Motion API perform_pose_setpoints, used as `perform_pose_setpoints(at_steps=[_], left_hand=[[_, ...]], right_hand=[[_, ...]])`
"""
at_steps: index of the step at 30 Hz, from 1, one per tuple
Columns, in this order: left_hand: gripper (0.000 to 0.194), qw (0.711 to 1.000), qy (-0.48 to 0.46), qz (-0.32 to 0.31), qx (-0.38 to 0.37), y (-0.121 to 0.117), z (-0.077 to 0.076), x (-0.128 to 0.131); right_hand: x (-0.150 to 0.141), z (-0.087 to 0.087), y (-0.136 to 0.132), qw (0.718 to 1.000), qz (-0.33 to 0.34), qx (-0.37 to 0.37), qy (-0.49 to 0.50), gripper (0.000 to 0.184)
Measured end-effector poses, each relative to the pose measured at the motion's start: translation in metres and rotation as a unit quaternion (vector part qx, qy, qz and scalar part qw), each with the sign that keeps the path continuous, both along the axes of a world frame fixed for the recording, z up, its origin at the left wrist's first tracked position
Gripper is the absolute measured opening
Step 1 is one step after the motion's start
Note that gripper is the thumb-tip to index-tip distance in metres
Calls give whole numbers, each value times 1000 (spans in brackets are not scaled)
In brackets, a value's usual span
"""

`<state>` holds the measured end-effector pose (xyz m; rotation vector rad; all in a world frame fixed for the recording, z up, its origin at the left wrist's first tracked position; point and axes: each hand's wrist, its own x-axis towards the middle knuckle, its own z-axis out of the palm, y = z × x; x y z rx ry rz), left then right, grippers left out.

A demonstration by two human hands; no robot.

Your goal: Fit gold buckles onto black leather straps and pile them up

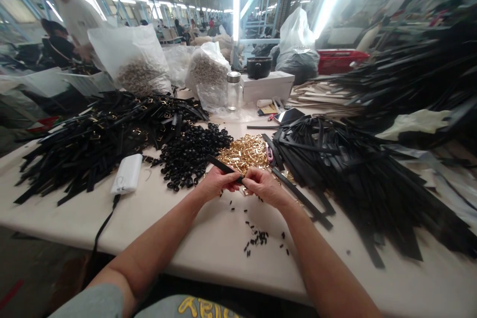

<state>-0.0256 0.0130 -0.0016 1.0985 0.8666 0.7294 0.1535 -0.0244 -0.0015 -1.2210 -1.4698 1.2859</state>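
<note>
A broad pale worktop [208,238] carries everything here. Along its right edge sprawls a large heap of long flat black straps [357,169], reaching from the far right corner down toward the near edge. Toward the left edge lies a second big heap of black straps fitted with small gold buckles [100,139]. Behind that heap, near the far edge, stand clear plastic bags filled with small metal parts [137,67], with a clear glass jar with a metal lid [233,90] and a white cardboard box [266,87] beside them. In the middle of the worktop sits a mound of small black loops [194,151], touching a smaller mound of shiny gold metal pieces [244,151] to its right. A white rectangular plastic device with a black cable [127,174] lies left of the loops. Tiny black offcuts [257,238] are scattered near the near edge.

Both hands meet just in front of the gold mound. The left hand [216,184] pinches a narrow black strap [223,165], which slants up and away to the left from the fingers. The right hand [266,186] is closed on the strap's near end, fingertips touching those of the left; what small piece it may press there is too hidden to tell.
</note>
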Motion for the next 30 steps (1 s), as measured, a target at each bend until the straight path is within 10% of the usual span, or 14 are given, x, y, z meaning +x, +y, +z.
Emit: perform_pose_setpoints(at_steps=[16,23,30], left_hand=[[22,981,-102,108,-127,14,-3,4],[16,916,-229,251,-211,71,16,-38],[15,876,-248,397,-116,148,56,-117]], right_hand=[[3,-5,8,982,-142,10,128,49],[28,-9,12,951,-249,146,-110,41],[46,-39,22,924,-225,174,-256,40]])
